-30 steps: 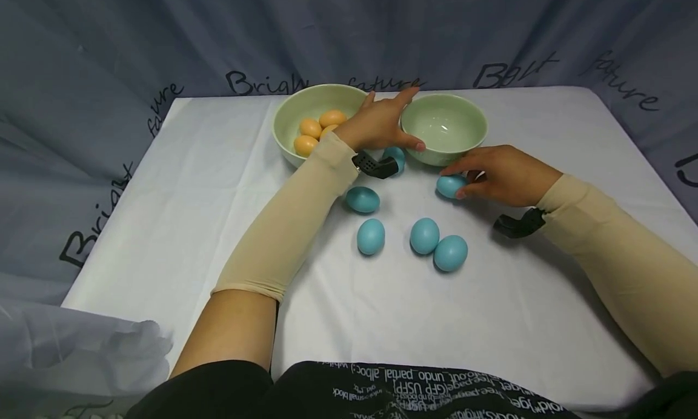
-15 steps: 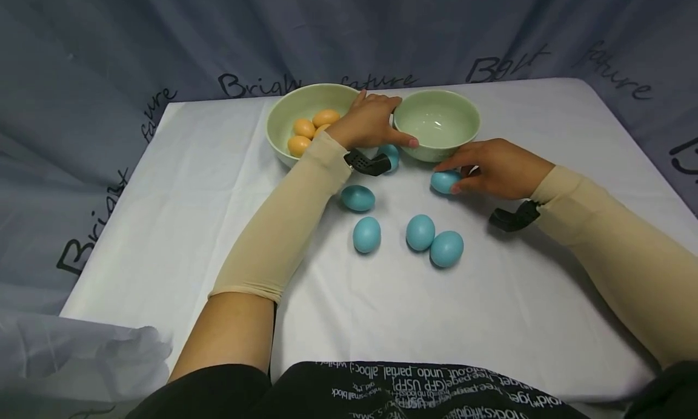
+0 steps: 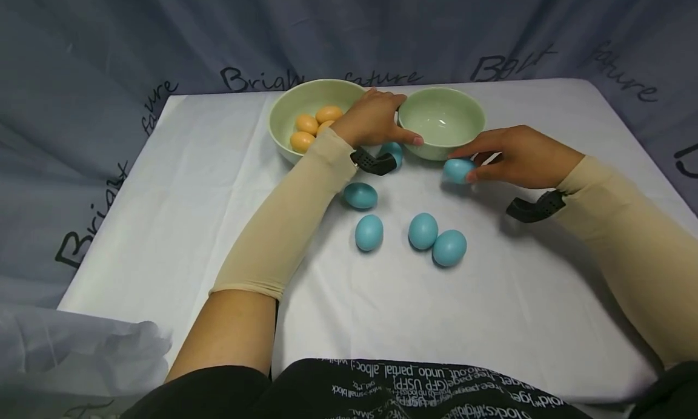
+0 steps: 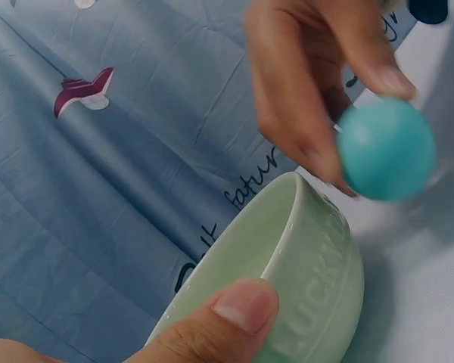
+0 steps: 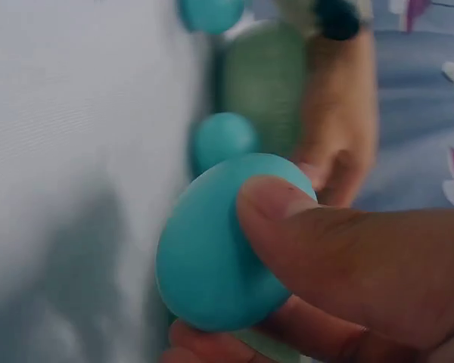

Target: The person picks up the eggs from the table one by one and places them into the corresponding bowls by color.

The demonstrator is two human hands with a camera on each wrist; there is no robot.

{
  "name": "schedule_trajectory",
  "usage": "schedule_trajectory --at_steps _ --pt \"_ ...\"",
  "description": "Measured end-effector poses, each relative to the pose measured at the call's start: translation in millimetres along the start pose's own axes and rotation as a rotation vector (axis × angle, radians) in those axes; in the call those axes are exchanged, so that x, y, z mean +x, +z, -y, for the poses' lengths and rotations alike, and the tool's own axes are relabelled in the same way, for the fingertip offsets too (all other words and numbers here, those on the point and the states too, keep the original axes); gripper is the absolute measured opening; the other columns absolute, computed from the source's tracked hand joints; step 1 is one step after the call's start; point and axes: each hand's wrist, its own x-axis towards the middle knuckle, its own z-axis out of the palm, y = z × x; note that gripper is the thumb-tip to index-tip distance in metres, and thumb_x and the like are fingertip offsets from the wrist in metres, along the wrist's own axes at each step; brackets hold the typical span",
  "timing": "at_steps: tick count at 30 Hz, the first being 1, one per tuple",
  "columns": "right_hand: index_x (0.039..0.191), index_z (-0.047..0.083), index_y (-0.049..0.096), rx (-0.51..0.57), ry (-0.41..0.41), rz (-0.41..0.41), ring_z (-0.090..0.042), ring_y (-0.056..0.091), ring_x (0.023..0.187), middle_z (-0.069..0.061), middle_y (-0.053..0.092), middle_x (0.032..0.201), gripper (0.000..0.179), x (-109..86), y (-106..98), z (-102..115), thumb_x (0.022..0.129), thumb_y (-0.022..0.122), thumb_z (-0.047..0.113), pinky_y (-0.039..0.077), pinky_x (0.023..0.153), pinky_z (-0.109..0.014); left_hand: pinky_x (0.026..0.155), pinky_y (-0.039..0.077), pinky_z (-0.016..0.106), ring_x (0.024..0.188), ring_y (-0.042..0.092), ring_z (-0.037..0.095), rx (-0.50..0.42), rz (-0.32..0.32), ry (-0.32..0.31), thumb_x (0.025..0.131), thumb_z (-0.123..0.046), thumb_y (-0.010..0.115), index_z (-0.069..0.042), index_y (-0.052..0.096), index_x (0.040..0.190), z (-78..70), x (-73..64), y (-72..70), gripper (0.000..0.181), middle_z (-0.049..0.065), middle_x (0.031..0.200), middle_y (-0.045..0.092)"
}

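My left hand [image 3: 371, 117] holds the left side of the smaller pale green bowl [image 3: 449, 113], whose inside looks bare. In the left wrist view the thumb lies across the rim of this bowl [image 4: 325, 280]; the other fingers are mostly out of sight. My right hand [image 3: 526, 155] pinches a blue egg [image 3: 457, 171] just above the cloth, in front of the bowl and to its right. In the right wrist view the thumb presses on the side of that egg [image 5: 212, 249], with fingers beneath it.
A larger pale green bowl [image 3: 280, 125] with several yellow eggs [image 3: 302, 142] stands on the left. One blue egg [image 3: 392, 152] lies below my left hand; several others, including an egg [image 3: 369, 232], lie nearer on the white cloth [image 3: 349, 310]. A grey curtain [image 3: 349, 31] hangs behind.
My right hand has lifted the blue egg off the cloth and moved slightly right. My left hand's raised fingers have come down along the smaller bowl's rim.
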Motion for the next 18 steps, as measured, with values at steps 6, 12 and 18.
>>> schedule_trajectory --at_steps 6,12,18 --pt "0.130 0.044 0.058 -0.001 0.065 -0.077 0.000 0.057 0.095 0.013 0.065 0.115 0.047 -10.8 -17 -5 0.086 0.074 0.040 0.042 0.077 -0.013 0.121 0.001 0.032 0.137 0.039 0.014 0.024 -0.004 0.001 0.068 -0.086 0.056 -0.016 0.032 0.152 -4.6 5.4 0.3 0.112 -0.002 0.143 0.051" --pt "0.134 0.037 0.057 0.303 0.208 -0.153 -0.002 0.059 0.104 0.005 0.064 0.123 0.050 -3.8 -25 -10 0.087 0.074 0.035 0.042 0.079 -0.006 0.121 -0.002 0.031 0.138 0.037 0.014 0.001 -0.003 0.000 0.068 -0.086 0.057 -0.018 0.032 0.153 -5.9 9.1 -0.9 0.112 -0.003 0.143 0.051" --pt "0.139 0.033 0.054 0.528 0.284 -0.173 -0.012 0.063 0.104 -0.006 0.057 0.130 0.051 16.0 -29 -17 0.090 0.069 0.034 0.051 0.078 -0.011 0.121 -0.002 0.031 0.136 0.039 0.013 -0.011 0.006 0.002 0.068 -0.085 0.057 -0.018 0.033 0.152 -5.8 9.2 -1.1 0.110 -0.004 0.141 0.052"
